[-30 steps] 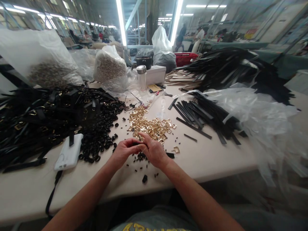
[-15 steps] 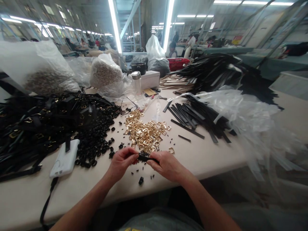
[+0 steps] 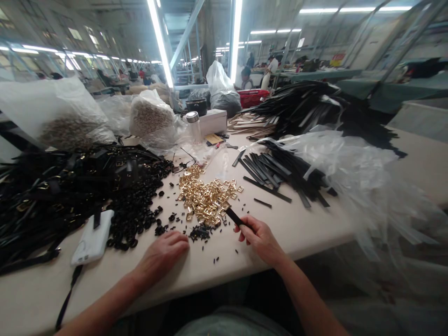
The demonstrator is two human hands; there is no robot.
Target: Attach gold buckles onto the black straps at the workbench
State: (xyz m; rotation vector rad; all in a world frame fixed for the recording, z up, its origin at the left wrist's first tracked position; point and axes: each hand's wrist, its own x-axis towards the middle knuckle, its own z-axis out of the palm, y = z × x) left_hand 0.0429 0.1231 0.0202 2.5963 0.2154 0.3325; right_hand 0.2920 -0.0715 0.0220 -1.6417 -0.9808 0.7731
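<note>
My right hand pinches a short black strap between thumb and fingers. The strap points up and left, its far end at the edge of a pile of gold buckles. Low over the table, my left hand is curled with its fingers together. Its fingertips are hidden, so I cannot make out what is in them. Just right of it lies a scatter of tiny black pieces.
At left are a heap of black buckled straps, black rings and a white power bank. Right are black strips and plastic sheeting. Eyeglasses and a bottle stand behind the buckles.
My hands have moved apart; the left released the black strap and went down and left. The right keeps it, shifted right. A black piece near the table front is no longer visible there.
</note>
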